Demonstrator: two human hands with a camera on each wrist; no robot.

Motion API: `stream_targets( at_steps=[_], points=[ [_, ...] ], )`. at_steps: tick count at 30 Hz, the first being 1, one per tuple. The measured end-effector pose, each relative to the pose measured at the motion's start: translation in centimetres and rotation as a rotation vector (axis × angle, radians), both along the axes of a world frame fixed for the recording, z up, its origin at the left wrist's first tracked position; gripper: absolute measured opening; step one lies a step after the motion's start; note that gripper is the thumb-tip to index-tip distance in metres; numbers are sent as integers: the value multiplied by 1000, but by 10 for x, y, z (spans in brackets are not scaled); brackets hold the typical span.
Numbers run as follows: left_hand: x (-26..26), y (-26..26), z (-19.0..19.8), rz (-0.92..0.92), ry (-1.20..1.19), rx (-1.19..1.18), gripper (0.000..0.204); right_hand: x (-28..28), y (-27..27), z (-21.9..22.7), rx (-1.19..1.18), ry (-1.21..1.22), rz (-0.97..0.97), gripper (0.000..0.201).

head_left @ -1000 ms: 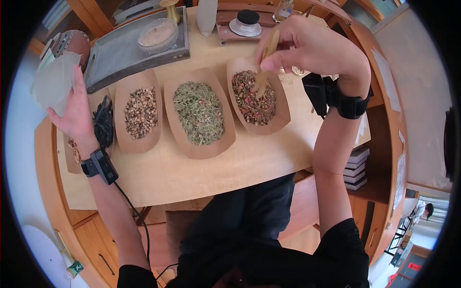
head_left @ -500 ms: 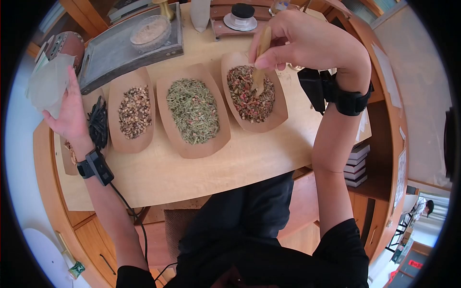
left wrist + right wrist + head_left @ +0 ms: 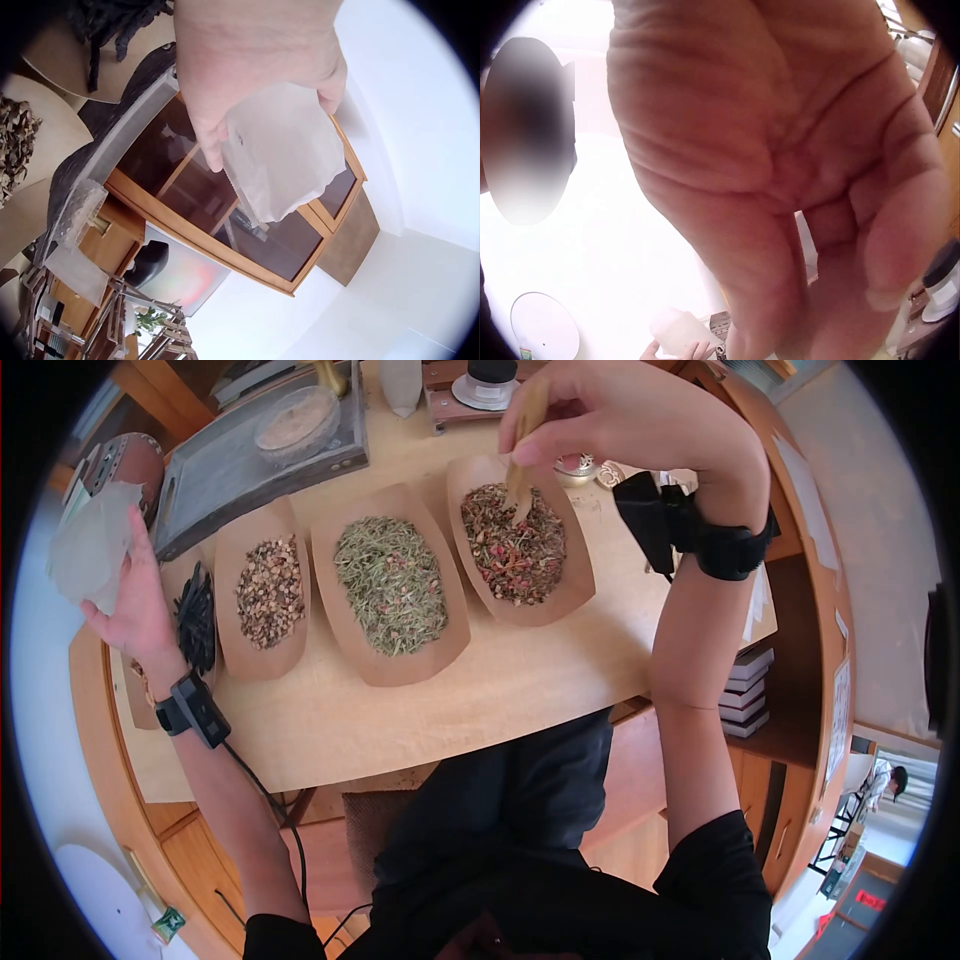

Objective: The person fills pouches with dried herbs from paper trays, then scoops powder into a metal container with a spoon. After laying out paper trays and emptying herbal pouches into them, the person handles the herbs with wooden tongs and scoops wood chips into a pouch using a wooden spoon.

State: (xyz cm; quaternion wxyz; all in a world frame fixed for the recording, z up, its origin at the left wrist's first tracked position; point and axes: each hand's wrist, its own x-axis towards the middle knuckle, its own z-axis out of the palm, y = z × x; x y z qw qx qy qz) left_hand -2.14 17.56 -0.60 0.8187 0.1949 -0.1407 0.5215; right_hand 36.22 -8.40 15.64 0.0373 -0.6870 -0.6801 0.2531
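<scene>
The person's right hand (image 3: 630,425) gripped a slim, pale tan tool (image 3: 530,425) between thumb and curled fingers. The tool slanted down into a brown, boat-shaped paper tray (image 3: 575,598), where its lower end met a coarse, dried mix of brown and red bits (image 3: 515,550); how deep it sat could not be told. The right wrist view showed the same hand close up, partly blurred.

The left hand (image 3: 145,610) held a translucent, whitish paper bag (image 3: 90,550) between its thumb and extended fingers, beyond the left end of the row of trays and well apart from the tool. In the left wrist view, the bag showed a zigzag edge.

On the pale wooden counter (image 3: 380,730), a second boat-shaped tray (image 3: 425,665) with green dried herbs (image 3: 390,585) stood just left of the red-flecked one. Further left came a narrower tray of light brown chips (image 3: 270,590), then one of black strips (image 3: 195,620), partly hidden by the left hand.

Behind them, a grey rectangular wooden tray (image 3: 185,515) bore a clear glass bowl (image 3: 298,425) of tan powder. A black-topped jar (image 3: 490,372) stood on a white saucer at the back.
</scene>
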Motion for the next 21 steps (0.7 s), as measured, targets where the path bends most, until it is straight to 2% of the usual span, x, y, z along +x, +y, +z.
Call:
stream_targets(
  at_steps=[2,4,5,9,11,14,15,18,19,21],
  points=[
    [0,-1,0,5,-1,-11,93,-1,-2,3,8,2,-39,24],
    [0,0,1,3,4,-21,93,-2,-1,0,90,66,23,23],
    [0,0,2,7,5,-24,93,-4,-14,4,190,8,99,22],
    [3,-2,3,12,-11,-49,92,4,-5,-11,199,104,217,20],
    [2,0,3,2,-3,-18,92,12,5,-24,97,128,165,21],
    [2,-2,4,5,3,-2,91,0,-14,-1,178,-12,78,21],
    [3,-4,4,12,2,-17,91,2,-1,-8,83,101,35,21],
    [4,-5,6,38,29,-5,91,6,-13,12,60,93,68,21],
    [4,-5,6,40,29,-4,91,8,-11,6,60,93,70,21],
    [4,-5,5,26,13,-40,92,8,-4,-9,59,-200,-27,21]
  ],
)
